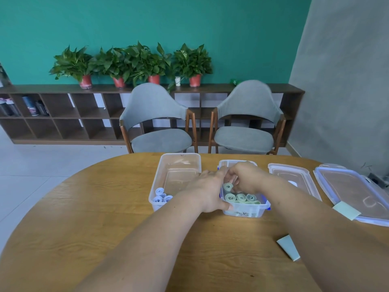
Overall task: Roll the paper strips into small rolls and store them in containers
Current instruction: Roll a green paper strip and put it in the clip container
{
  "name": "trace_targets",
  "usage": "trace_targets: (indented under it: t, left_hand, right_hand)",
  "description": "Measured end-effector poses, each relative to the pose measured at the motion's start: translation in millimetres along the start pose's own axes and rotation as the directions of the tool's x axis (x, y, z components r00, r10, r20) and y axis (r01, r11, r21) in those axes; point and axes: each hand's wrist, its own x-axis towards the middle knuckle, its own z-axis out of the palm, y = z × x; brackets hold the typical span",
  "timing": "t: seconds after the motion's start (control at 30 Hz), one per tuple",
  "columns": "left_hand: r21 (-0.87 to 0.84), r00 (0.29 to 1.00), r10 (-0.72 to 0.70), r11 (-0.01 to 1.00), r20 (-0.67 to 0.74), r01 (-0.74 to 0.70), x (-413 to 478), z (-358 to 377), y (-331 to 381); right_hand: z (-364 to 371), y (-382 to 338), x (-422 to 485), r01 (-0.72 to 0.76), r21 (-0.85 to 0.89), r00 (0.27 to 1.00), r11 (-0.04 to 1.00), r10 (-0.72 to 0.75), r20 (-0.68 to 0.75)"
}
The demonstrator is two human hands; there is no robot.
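Two clear plastic containers stand side by side on the wooden table. The left container [176,165] holds a few pale blue paper rolls [162,196] at its near end. The right container [248,209], with blue clips, holds three green rolls [242,197] in a row at the front. My right hand [246,178] reaches into it and pinches another green roll [228,187] just behind that row. My left hand [207,192] grips the container's left wall, thumb at the near corner.
Two clear lids lie to the right: a smaller lid [292,178] and a larger blue-rimmed lid [357,192]. Flat green paper strips lie by my right forearm, one strip [288,247] on the table and another strip [347,211] on the big lid's corner. Two grey chairs [160,127] stand beyond the table.
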Motion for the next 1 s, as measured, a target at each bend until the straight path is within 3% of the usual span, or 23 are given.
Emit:
trace_targets:
  t: [0.43, 0.8, 1.0]
  left_hand:
    - [-0.019, 0.999, -0.038, 0.999, 0.003, 0.039, 3.7, 3.7, -5.1]
    - [-0.026, 0.996, -0.089, 0.996, -0.007, 0.089, 8.2, 9.8, -9.4]
    - [-0.026, 0.996, -0.088, 0.996, -0.006, 0.088, 7.3, 8.6, -7.8]
  right_hand:
    - [3.8, 4.0, 0.7, 0.034, 0.085, 0.995, 0.996, -0.042, 0.092]
    - [17.6, 12.0, -1.0, -0.014, 0.317, 1.000, 0.948, 0.022, -0.020]
    - [20.5, 11.1, 1.5, -0.046, 0.242, 0.998, 0.969, 0.054, -0.028]
